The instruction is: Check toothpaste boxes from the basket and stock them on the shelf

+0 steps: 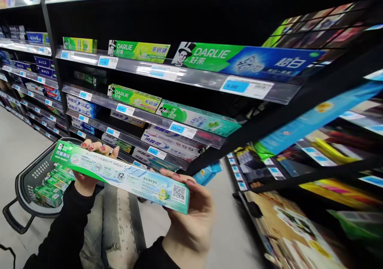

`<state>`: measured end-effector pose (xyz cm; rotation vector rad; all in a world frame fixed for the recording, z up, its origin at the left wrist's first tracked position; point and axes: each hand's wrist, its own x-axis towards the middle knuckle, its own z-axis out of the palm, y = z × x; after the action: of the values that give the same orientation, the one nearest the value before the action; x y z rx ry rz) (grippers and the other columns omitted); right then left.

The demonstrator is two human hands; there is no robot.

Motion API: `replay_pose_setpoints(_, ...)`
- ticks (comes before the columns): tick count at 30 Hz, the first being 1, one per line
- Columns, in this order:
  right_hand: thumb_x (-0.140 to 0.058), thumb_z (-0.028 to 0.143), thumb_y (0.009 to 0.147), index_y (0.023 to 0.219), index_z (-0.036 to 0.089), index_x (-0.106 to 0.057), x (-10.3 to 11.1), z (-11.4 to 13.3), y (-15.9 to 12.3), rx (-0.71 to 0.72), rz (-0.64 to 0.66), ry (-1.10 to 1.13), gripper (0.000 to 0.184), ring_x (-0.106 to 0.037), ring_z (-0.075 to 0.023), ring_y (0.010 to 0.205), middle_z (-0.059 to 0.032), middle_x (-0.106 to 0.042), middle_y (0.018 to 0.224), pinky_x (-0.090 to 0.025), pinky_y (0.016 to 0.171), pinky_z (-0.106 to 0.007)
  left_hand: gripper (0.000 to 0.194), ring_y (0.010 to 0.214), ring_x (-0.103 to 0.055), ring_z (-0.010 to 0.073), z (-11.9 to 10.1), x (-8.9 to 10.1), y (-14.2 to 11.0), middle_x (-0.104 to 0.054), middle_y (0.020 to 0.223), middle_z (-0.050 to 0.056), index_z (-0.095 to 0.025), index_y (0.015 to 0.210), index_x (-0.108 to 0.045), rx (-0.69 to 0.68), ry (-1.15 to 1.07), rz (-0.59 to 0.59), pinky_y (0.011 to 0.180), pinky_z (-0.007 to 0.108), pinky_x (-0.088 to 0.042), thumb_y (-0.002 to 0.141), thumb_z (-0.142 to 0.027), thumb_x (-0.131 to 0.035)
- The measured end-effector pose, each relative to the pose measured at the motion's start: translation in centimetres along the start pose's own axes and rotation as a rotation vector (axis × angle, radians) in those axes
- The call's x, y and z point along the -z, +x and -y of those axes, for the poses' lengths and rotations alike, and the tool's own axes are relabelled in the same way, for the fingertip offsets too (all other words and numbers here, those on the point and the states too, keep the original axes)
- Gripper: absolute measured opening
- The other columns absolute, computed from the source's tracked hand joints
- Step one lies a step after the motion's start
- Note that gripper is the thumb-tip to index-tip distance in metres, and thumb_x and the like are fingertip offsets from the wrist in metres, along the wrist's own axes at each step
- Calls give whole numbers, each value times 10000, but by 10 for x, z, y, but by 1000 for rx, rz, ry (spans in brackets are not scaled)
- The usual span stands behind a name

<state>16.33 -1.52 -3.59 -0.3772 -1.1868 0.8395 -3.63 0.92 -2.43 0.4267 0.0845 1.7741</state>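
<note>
A long green and pale-blue toothpaste box (pixel 119 175) is held up across my lap, its printed side with a QR code facing me. My left hand (pixel 86 177) grips the box near its left end, with fingers over the top edge. At the opposite end my right hand (pixel 191 217) has its fingers along the upper edge and the palm below. Beyond the box, a dark shopping basket (pixel 22 185) with a handle stands on the floor at left. Several green boxes (pixel 49 195) lie inside it.
Shelves of toothpaste rise in front. A green and blue Darlie box (pixel 239 61) lies on an upper shelf, and another Darlie box (pixel 197 117) sits lower. Price tags line the clear shelf edge (pixel 134 70). At right stands another rack with cardboard packaging (pixel 296 225).
</note>
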Motion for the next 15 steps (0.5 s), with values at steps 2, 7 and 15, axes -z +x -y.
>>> replay_pose_setpoints(2,-821,193,704,1068,335,-704,1,-1,-1,-2,-9,4,408,-710,-251,998,-7,-733,1024,-594,878,-482,183,697,-622,122,0,-4,0,-637,653,-99,-339,694,-619,29,-21,8,990,335,-476,651,-354,-796)
replay_pose_setpoints(7,-834,215,688,1046,335,-710,1,-1,-2,-19,-44,9,398,-713,-266,982,-6,-730,1008,-612,818,-472,163,705,-624,104,0,-5,-1,-637,666,-110,-340,713,-617,60,-49,35,990,318,-485,680,-340,-777)
replay_pose_setpoints(15,-856,233,647,1006,362,-715,0,1,-3,-89,-110,-28,407,-705,-291,973,-5,-720,994,-563,877,-560,163,715,-556,187,2,1,0,-596,648,-36,-348,675,-626,-31,162,-132,1059,448,-407,667,-455,-749)
